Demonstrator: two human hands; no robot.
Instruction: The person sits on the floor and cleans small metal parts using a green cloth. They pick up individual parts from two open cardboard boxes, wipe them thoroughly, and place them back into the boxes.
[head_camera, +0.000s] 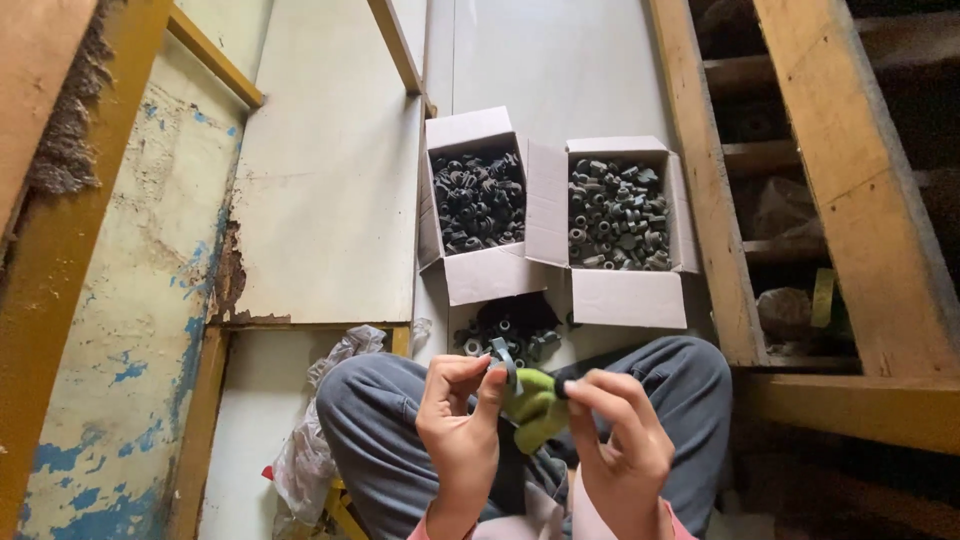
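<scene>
My left hand (458, 420) pinches a small grey metal-and-rubber part (503, 358) between thumb and fingers, held above my lap. My right hand (620, 440) holds a yellow-green cloth (535, 410) that lies between both hands, its fingertips closed on a small dark piece at the cloth's edge. Both hands sit over my knees in grey trousers (380, 420). Just beyond the knees lies a loose pile of dark parts (510, 328) on the floor.
Two open white cardboard boxes stand ahead: the left box (480, 275) holds dark parts, the right box (625, 298) greyer ones. A wooden frame (710, 200) runs along the right. A crumpled plastic bag (320, 420) lies at my left knee.
</scene>
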